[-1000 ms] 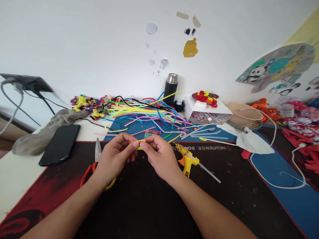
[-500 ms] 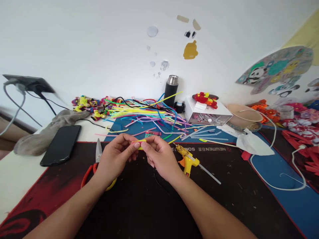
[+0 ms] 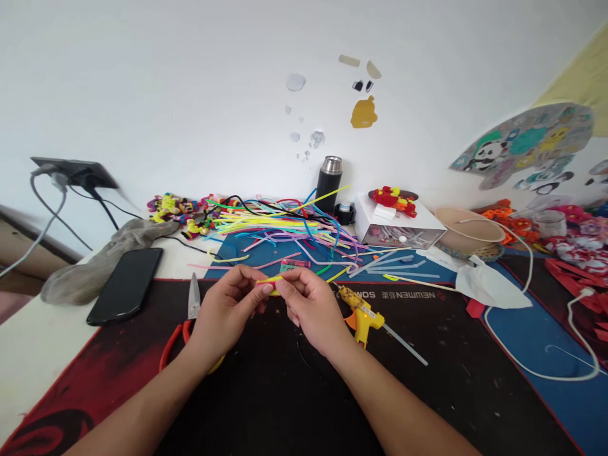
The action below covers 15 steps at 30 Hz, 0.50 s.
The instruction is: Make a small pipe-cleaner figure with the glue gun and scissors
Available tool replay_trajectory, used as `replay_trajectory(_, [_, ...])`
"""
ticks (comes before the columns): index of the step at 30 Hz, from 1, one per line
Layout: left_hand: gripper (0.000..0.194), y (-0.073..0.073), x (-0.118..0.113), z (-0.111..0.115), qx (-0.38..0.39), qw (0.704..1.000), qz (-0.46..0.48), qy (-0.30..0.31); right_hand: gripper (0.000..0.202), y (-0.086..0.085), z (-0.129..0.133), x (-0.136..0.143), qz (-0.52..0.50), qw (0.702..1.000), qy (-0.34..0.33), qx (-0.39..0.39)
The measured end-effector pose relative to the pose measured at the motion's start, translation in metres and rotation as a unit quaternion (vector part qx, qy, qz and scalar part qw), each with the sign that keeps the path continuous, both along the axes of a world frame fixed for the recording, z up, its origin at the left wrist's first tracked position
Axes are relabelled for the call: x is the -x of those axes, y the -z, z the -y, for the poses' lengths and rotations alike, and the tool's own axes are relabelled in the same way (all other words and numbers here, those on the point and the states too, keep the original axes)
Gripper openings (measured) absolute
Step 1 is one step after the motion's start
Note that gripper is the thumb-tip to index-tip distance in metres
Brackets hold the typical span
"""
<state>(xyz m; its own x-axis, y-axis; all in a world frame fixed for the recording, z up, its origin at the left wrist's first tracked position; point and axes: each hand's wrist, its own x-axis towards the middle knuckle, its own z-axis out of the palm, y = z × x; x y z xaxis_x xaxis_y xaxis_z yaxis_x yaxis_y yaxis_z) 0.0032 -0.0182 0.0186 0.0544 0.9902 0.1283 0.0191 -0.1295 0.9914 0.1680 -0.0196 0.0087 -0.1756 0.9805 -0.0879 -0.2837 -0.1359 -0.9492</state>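
Note:
Over the dark desk mat, my left hand (image 3: 228,305) and my right hand (image 3: 314,309) meet fingertip to fingertip. Both pinch a small yellow and red pipe cleaner piece (image 3: 270,281), which the thumbs and fingers partly cover. Beside my left forearm lie scissors (image 3: 194,297) with red and yellow handles, partly hidden by the wrist. To the right of my right hand, a yellow hot glue gun (image 3: 365,316) rests on its side with a clear glue stick coming out of its back. Just behind the hands is a small pink and green object (image 3: 293,265).
Loose pipe cleaners (image 3: 280,221) in many colours are heaped along the back. A black thermos (image 3: 329,183) and a white box (image 3: 399,221) stand behind. At left lie a black phone (image 3: 126,285) and a grey bag (image 3: 109,253). A white cable (image 3: 532,375) curves across the right side.
The camera view has tilted up a little and shifted left. Both hands keep their hold on the pipe cleaner piece, and more of its red part shows now.

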Motion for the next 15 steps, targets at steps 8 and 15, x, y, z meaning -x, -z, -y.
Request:
replay_trajectory(8, [0.040,0.0010,0.0009,-0.0020,0.002,1.000,-0.017,0.003,0.037,0.0049,-0.0002,-0.0017,0.048,0.998,0.014,-0.028])
replay_trajectory(15, [0.044,-0.0001,0.0055,-0.0083,0.029,0.999,-0.015,-0.018,0.042,0.0073,-0.0025,-0.0035,0.069,0.996,0.031,-0.039])
